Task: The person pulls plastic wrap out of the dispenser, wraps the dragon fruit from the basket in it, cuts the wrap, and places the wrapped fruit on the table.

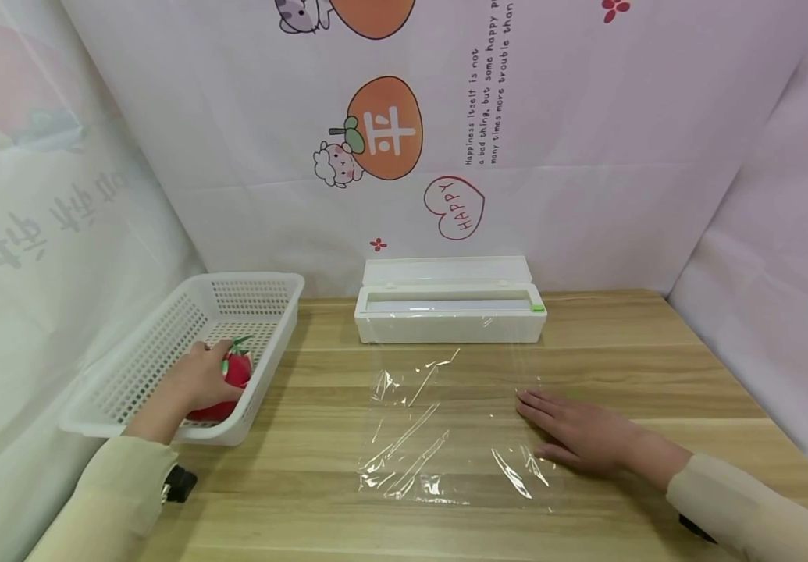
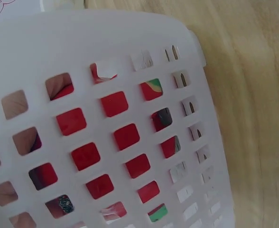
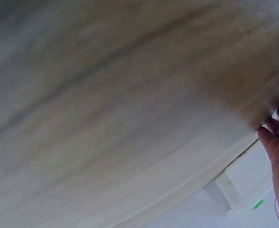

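While basket [image 2: 92, 33] veils wrist view, head shows left hand [image 1: 197, 379] gripping fruit [image 1: 237, 370].

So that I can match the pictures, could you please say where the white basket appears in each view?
Head: the white basket stands at left, the left hand holding a red item inside it.
Left wrist: it fills the left and centre.
Right wrist: not in it.
Landmark in all three: the wooden tabletop.

Red-and-green fruit [image 1: 238, 370], white grid-holed basket [image 1: 282, 345], clear film [image 1: 439, 437], white box [image 1: 446, 331], tan wood-grained table [image 1: 305, 484], cream sleeves [image 1: 105, 488]
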`<state>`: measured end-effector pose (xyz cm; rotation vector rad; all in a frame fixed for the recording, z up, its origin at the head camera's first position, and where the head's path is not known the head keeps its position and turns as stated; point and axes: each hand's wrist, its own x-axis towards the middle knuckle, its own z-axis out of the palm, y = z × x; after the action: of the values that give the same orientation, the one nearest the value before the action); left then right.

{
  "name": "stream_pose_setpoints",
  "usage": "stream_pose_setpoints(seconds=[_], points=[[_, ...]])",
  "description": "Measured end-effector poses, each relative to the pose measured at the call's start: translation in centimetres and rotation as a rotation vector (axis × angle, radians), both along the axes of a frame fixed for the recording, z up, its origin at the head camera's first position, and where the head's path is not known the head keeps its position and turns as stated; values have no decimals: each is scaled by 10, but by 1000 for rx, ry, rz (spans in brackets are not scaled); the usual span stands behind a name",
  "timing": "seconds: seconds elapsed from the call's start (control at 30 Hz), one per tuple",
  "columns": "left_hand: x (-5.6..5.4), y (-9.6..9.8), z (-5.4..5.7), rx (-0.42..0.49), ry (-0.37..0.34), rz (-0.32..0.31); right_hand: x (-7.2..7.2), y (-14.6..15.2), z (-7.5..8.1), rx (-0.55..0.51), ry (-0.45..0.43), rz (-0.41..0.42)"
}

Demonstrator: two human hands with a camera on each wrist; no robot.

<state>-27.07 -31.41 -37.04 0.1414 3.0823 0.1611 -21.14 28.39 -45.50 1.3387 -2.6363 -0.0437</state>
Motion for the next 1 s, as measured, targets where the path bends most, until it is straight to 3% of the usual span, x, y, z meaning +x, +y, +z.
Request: stream_pose_setpoints(seconds=[0.23, 0.57, 0.83, 1.0], points=[[4, -5, 0, -4, 62, -31, -1, -1, 0, -1, -2, 2], [10, -7, 8, 3, 214, -105, -1, 1, -2, 11, -23, -24], [13, -6, 9, -108, 413, -219, -1, 1, -1, 5, -26, -18], [13, -6, 8, -189, 609, -326, -1, 0, 0, -4, -24, -4]])
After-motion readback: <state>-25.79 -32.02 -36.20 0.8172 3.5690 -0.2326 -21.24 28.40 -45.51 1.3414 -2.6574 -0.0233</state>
